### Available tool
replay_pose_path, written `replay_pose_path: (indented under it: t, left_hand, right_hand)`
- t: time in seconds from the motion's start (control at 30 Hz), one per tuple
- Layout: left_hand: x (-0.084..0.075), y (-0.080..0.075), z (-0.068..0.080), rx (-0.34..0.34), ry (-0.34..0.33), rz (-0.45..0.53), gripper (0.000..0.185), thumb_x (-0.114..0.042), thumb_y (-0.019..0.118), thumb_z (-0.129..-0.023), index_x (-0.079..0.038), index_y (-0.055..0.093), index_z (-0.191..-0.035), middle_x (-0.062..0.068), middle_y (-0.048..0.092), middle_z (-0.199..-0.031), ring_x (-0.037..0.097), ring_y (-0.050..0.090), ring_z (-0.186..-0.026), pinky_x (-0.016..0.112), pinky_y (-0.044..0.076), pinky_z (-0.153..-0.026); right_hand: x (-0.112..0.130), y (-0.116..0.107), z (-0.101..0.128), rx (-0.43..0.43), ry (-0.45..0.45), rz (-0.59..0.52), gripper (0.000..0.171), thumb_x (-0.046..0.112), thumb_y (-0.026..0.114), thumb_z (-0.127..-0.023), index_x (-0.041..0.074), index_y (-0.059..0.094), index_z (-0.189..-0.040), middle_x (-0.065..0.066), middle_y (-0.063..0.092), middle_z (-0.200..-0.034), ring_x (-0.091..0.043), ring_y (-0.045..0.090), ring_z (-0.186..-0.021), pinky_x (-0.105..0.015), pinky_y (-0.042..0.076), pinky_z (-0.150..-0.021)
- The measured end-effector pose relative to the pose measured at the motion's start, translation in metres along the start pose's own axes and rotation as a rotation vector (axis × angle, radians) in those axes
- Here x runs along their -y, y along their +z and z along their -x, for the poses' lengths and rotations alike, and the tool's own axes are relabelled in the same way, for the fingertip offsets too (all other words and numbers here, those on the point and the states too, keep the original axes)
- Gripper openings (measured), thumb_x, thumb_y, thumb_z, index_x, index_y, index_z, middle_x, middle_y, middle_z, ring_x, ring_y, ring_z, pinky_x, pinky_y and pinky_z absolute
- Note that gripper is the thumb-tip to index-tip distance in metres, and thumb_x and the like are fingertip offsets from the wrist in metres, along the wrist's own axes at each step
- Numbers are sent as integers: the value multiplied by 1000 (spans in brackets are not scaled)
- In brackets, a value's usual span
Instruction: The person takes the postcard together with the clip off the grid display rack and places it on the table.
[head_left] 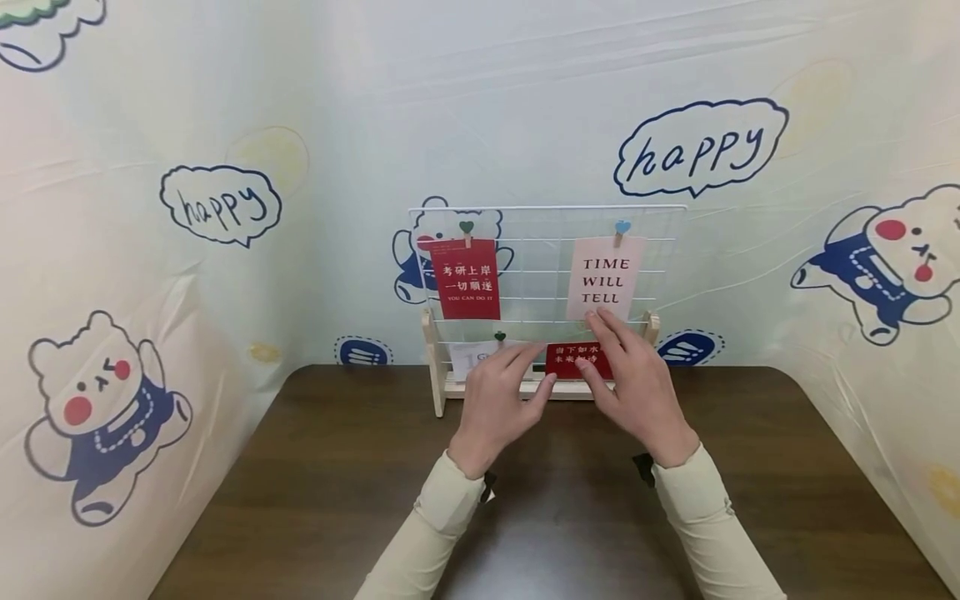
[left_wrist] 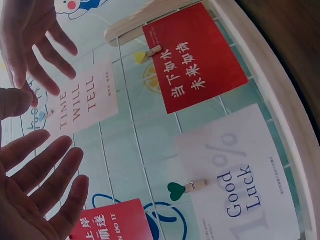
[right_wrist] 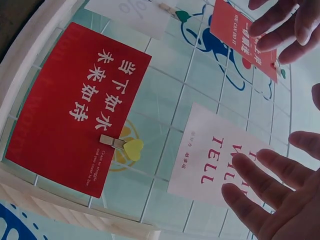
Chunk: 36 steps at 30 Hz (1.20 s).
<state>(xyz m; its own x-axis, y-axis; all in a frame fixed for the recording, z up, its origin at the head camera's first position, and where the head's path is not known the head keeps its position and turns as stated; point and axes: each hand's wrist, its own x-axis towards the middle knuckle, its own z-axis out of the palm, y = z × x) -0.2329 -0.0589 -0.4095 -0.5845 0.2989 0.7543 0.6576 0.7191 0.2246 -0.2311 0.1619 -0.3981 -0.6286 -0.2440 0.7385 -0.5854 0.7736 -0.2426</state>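
head view: your left hand (head_left: 498,404) and right hand (head_left: 632,385) hover side by side before the white wire grid (head_left: 667,250) on its wooden stand (head_left: 437,375), fingers spread, nearly straight, holding nothing. the lower red card (head_left: 573,360) hangs on the grid's bottom row, just beyond and between the two sets of fingertips, its long axis running level from left to right. your right fingers (head_left: 600,329) lie over its upper edge and reach the bottom of the pink "time will tell" card (head_left: 605,275); i cannot tell whether they touch either one. your left fingers (head_left: 525,358) point at the red card's left end, with the white "good luck" card (left_wrist: 240,175) just left of them. the right hand looks the nearer to the red card. the yellow heart clip (right_wrist: 125,146) holds its top edge.
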Motion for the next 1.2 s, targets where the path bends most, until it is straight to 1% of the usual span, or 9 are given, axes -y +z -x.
replay_pose_path:
  t: [0.1, 0.23, 0.3, 0.43, 0.6, 0.7, 0.83, 1.07, 1.2]
  left_hand:
    - [0, 0, -2, -10, -13, 14, 50, -40, 80, -88, -16, 72, -132, 1, 76, -129, 16, 75, -114, 34, 61, -97]
    - [-1, 1, -4, -18, -15, 23, 50, -41, 79, -89, -17, 72, -132, -1, 76, -130, 16, 75, -115, 34, 60, -98]
    - [-2, 1, -5, -16, -14, 32, 50, -42, 79, -90, -18, 72, -133, -1, 75, -132, 16, 74, -117, 34, 60, -99]
    - [-3, 0, -4, -7, -19, 32, 50, -41, 78, -90, -17, 71, -134, 0, 75, -131, 16, 74, -117, 34, 61, -98]
    - [-2, -2, -2, -8, -30, 16, 47, -38, 79, -89, -16, 73, -131, 1, 77, -128, 17, 75, -114, 34, 61, -96]
    - [-1, -3, -2, -14, -37, 19, 46, -39, 78, -90, -16, 74, -130, 0, 77, -128, 16, 75, -114, 34, 61, -97]
    - [-1, -3, -1, -19, -41, 22, 45, -40, 77, -91, -16, 74, -129, 0, 77, -127, 16, 75, -113, 33, 61, -96]
    - [-2, -4, -2, -22, -36, 25, 44, -40, 77, -91, -16, 75, -128, 1, 78, -126, 17, 76, -112, 34, 62, -95]
    - [0, -5, 0, -19, -40, 24, 45, -40, 78, -91, -16, 74, -128, 0, 77, -127, 17, 75, -114, 34, 61, -98]
  right_hand:
    - [1, -1, 0, -17, 4, -14, 67, 24, 80, -89, 12, 55, -150, -21, 58, -151, -42, 65, -129, -61, 58, -98]
    - [2, -2, -1, -66, 6, -23, 63, 18, 83, -86, 11, 61, -144, -21, 65, -141, -41, 69, -119, -60, 60, -93]
    - [3, -3, -1, -89, 11, -28, 62, 15, 85, -84, 11, 63, -142, -20, 67, -136, -41, 70, -114, -59, 61, -91]
    - [4, -3, -1, -117, 16, -58, 59, 10, 85, -83, 10, 66, -139, -19, 70, -131, -40, 72, -111, -58, 62, -87]
    - [5, -5, -2, -138, 18, -80, 52, 11, 83, -86, 9, 68, -136, -18, 73, -126, -38, 74, -103, -55, 64, -83]
    - [6, -6, -2, -150, 23, -89, 51, 10, 82, -87, 10, 68, -135, -17, 74, -122, -36, 75, -99, -54, 64, -82]
    - [6, -8, -1, -152, 32, -93, 50, 9, 82, -87, 10, 69, -135, -17, 75, -121, -35, 75, -98, -54, 64, -82]
    - [6, -9, 0, -149, 41, -87, 47, 9, 82, -87, 8, 70, -132, -17, 75, -122, -35, 75, -100, -53, 64, -83]
    - [5, -6, 1, -151, 50, -97, 46, 10, 82, -88, 8, 70, -133, -18, 75, -123, -36, 75, -102, -53, 64, -83]
